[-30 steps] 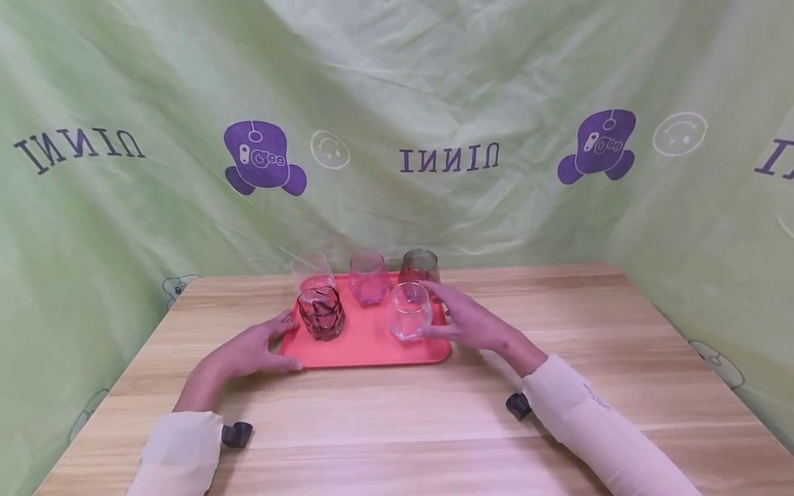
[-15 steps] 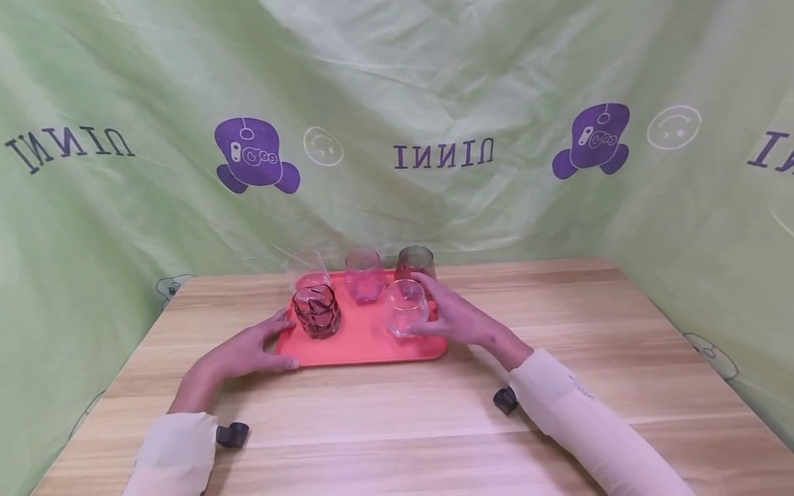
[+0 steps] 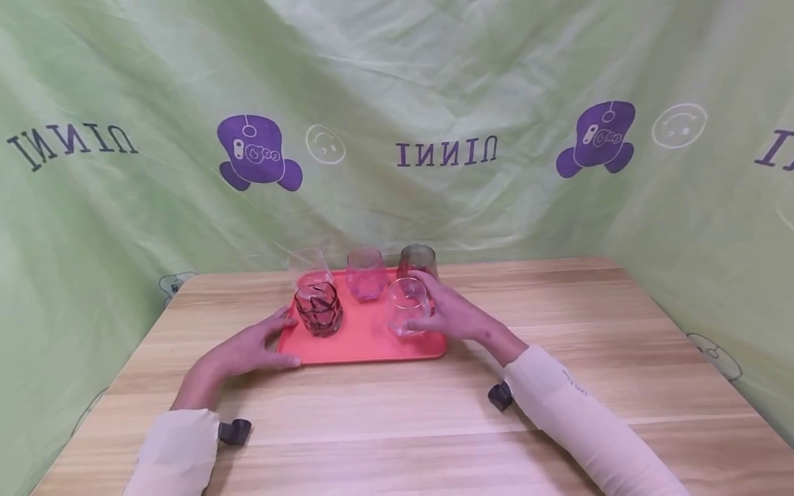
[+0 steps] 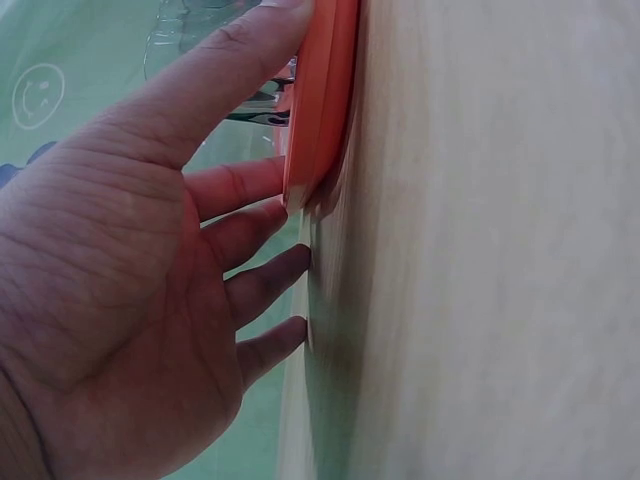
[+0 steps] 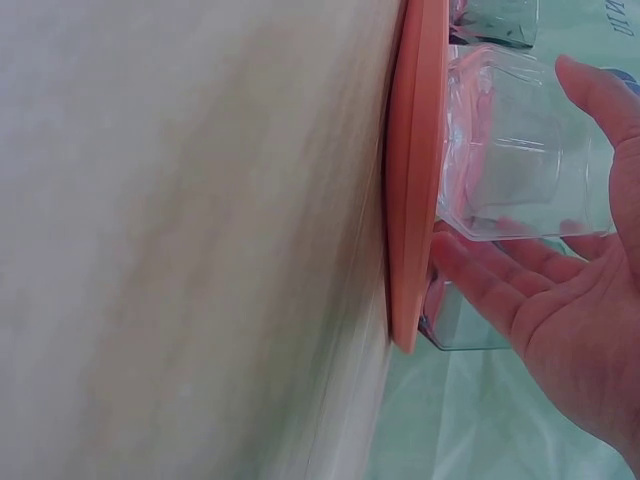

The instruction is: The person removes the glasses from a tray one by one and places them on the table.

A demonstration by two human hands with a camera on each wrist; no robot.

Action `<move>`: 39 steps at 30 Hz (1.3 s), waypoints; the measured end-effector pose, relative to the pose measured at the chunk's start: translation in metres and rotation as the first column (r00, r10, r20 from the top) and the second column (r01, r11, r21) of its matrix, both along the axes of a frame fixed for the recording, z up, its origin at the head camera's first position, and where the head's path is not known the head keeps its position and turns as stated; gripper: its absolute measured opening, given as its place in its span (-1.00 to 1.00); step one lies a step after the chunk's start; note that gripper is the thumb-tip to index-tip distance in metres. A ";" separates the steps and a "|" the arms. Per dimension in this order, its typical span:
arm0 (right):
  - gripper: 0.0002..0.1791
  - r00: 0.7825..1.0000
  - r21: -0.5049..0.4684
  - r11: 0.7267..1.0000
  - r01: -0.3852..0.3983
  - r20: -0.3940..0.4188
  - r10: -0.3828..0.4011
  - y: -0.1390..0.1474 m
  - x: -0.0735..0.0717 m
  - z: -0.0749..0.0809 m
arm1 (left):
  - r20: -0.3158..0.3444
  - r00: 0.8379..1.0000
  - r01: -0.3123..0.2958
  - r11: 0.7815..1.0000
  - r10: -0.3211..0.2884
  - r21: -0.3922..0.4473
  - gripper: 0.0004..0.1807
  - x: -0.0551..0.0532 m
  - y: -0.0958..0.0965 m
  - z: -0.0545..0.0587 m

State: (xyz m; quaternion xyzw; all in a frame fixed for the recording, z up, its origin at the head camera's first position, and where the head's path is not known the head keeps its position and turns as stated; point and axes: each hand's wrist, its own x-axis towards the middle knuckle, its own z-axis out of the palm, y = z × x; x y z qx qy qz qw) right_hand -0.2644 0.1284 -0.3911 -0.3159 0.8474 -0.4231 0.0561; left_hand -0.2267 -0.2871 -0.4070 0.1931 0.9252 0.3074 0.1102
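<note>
A red tray point(image 3: 362, 346) bearing five glasses point(image 3: 367, 279) is set near the tabletop's point(image 3: 372, 427) far edge, left of centre. Its left end is touched by the left hand point(image 3: 248, 348), fingers spread. Toward its right front corner, one clear glass point(image 3: 403, 303) is flanked by the spread right hand point(image 3: 455, 313); contact is unclear.

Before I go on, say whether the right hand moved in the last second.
Yes: in the head view, the right hand has shifted left against the middle purple lettering on the green curtain.
</note>
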 end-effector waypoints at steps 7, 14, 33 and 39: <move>-0.07 1.000 -0.024 1.000 -0.017 0.003 0.017 -0.001 -0.003 -0.002 | 0.009 1.000 0.000 1.000 0.000 0.008 0.03 0.000 0.000 0.000; -0.11 1.000 -0.034 0.999 -0.011 0.009 0.011 -0.001 -0.003 -0.002 | 0.019 1.000 -0.001 1.000 0.001 0.019 0.02 0.001 0.000 0.001; -0.08 0.996 -0.024 0.996 0.088 0.000 -0.088 0.000 0.004 0.001 | 0.022 1.000 -0.012 0.999 0.011 0.039 0.01 0.001 -0.001 -0.001; -0.11 0.993 -0.044 0.992 0.116 -0.013 -0.117 0.004 0.008 0.007 | 0.029 0.999 -0.019 1.000 0.019 0.025 0.02 0.002 -0.001 0.000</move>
